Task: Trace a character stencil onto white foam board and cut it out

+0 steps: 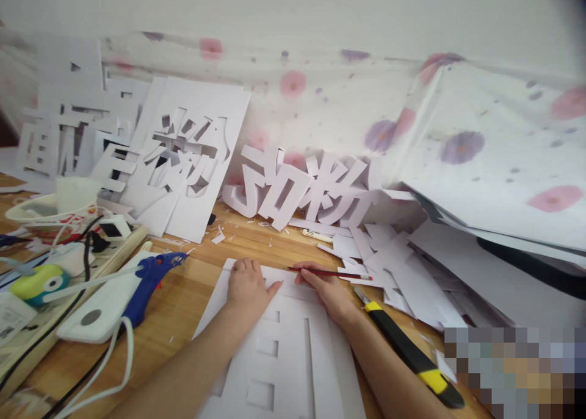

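Observation:
My left hand (pixel 247 286) lies flat with its fingers spread on the top edge of a white foam board (pixel 293 352) that has several rectangular holes cut through it. Beside it, my right hand (pixel 327 291) is closed round a red pencil (pixel 334 274), whose tip rests on the board's upper edge while its shaft points right. A black and yellow utility knife (pixel 409 352) lies on the wooden table just right of my right forearm.
A blue glue gun (pixel 149 279) with a white cord lies at left beside a white box (pixel 98 306). Cut-out white characters (pixel 297 190) and stencil sheets (pixel 192 153) lean against the flowered cloth at the back. White offcuts (pixel 403 272) pile up at right.

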A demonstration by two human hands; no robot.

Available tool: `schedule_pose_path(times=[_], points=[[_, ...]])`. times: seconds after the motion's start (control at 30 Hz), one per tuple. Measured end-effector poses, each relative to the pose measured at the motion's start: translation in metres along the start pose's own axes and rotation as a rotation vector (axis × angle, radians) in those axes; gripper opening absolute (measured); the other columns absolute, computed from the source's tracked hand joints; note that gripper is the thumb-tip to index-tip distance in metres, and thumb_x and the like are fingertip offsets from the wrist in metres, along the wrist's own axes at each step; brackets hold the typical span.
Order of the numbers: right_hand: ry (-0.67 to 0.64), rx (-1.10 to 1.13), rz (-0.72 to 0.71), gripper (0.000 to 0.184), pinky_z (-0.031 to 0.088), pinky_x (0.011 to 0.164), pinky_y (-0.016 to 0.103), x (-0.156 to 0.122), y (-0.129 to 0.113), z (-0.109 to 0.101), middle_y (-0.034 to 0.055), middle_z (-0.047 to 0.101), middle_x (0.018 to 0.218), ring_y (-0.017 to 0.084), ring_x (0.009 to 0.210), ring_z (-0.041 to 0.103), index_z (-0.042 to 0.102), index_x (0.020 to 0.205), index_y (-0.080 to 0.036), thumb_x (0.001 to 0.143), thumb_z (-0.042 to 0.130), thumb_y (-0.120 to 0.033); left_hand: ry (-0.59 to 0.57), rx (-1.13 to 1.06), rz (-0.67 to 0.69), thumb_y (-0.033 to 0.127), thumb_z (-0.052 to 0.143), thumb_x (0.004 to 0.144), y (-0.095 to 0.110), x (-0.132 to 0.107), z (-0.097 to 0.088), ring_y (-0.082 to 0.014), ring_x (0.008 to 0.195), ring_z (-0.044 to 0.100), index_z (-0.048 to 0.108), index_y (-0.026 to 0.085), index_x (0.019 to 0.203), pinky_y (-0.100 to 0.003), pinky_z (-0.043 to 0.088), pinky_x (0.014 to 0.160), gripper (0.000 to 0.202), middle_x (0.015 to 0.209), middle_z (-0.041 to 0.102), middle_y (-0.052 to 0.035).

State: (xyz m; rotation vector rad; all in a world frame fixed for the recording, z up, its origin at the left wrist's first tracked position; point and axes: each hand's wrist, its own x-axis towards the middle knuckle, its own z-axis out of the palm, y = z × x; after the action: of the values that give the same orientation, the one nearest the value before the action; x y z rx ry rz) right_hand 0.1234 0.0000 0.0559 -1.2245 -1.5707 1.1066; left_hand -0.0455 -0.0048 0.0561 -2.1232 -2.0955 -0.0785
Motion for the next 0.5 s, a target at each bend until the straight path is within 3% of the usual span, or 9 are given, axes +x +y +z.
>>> schedule_pose_path(times=[0.2, 0.3, 0.5], points=[[0.004, -0.073, -0.001, 0.026, 0.037, 0.056, 0.029, 0.002, 0.006, 0.005, -0.0006, 0.053, 0.058, 0.018, 0.060, 0.051, 0.059, 0.068, -0.025, 0.080, 0.047, -0.045, 0.022, -0.007, -0.001, 0.053, 0.040, 0.084, 0.000, -0.002, 0.003, -0.0308, 0.094, 0.049, 0.057, 0.003, 0.100, -0.038, 0.035, 0.080, 0.055, 0.096, 0.058, -0.0188], [0.007, -0.082, -0.006, 0.024, 0.034, 0.054, 0.028, 0.003, 0.009, 0.006, -0.0032, 0.047, 0.053, 0.016, 0.055, 0.046, 0.054, 0.069, -0.026, 0.081, 0.046, -0.044, 0.033, -0.008, 0.003, 0.046, 0.040, 0.086, 0.001, -0.002, 0.006, -0.0317, 0.093, 0.050, 0.057, 0.001, 0.102, -0.039, 0.035, 0.080, 0.050, 0.097, 0.058, -0.0208], [0.001, -0.058, -0.014, 0.018, 0.030, 0.048, 0.025, 0.002, 0.014, 0.005, -0.0061, 0.042, 0.053, 0.014, 0.050, 0.040, 0.041, 0.067, -0.026, 0.077, 0.052, -0.036, 0.060, -0.038, 0.003, 0.052, 0.045, 0.083, 0.001, -0.002, 0.009, -0.0338, 0.092, 0.050, 0.057, -0.001, 0.100, -0.042, 0.036, 0.080, 0.057, 0.095, 0.058, -0.0226]])
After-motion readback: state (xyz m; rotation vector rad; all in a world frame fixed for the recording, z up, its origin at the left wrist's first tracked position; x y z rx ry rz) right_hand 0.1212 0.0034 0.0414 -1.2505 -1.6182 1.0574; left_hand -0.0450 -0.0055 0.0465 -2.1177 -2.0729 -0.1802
